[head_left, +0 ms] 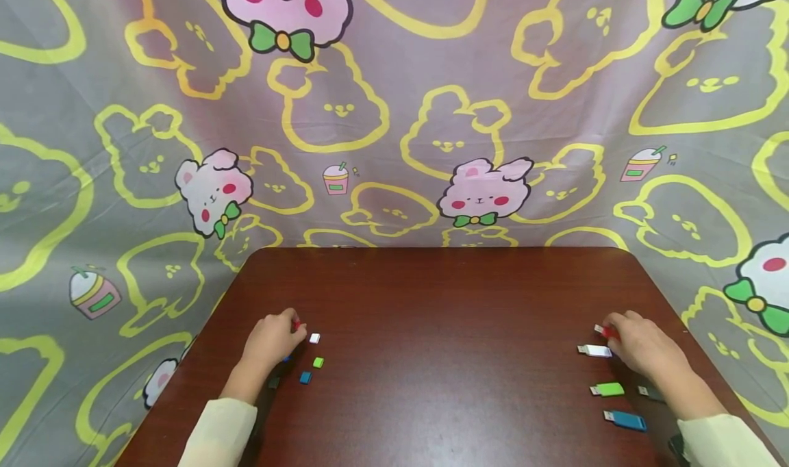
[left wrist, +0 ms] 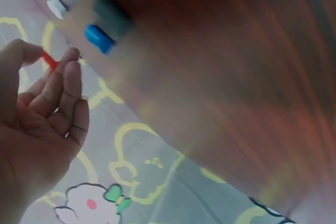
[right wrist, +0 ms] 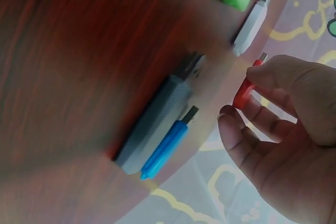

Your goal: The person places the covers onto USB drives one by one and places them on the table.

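Note:
Between the thumb and fingers of my left hand (head_left: 273, 338) is a small red cap (left wrist: 50, 60), pinched near the left side of the table. Around that hand lie a white cap (head_left: 315, 338), a green cap (head_left: 318, 362), a teal-blue cap (head_left: 305, 378), a bright blue cap (left wrist: 98, 39) and a dark grey cap (left wrist: 113, 17). At the right, my right hand (head_left: 641, 344) pinches a red USB flash drive (right wrist: 245, 90), its metal plug bare. A white USB flash drive (head_left: 598, 350) lies just in front of those fingers.
Below the right hand are a green flash drive (head_left: 610, 389), a teal-blue flash drive (head_left: 627, 420), a grey flash drive (right wrist: 157, 124) and a bright blue flash drive (right wrist: 165, 150). Patterned cloth (head_left: 394, 131) hangs behind and beside the brown table (head_left: 444, 303).

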